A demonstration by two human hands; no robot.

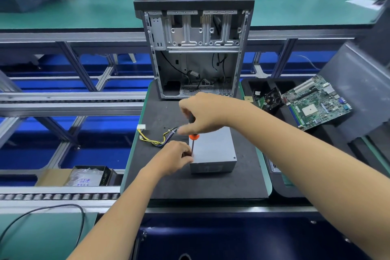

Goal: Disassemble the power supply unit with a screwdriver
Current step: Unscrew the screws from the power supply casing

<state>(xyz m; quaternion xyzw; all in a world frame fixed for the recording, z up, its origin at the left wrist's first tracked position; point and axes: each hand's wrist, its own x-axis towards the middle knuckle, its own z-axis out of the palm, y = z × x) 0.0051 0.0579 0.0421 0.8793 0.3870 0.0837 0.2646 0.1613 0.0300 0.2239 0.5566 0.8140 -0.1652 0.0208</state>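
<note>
One screw under attack, near-left top corner of power supply unit (213, 150), centre frame on black mat (160, 179). My right hand (207, 115) wraps screwdriver (192, 136) handle, shaft upright. My left hand (173, 157) pinches shaft near tip, steadying. Cover on, right corner screw in place: early stage, most work left. Gutted computer case (194, 48) behind.
</note>
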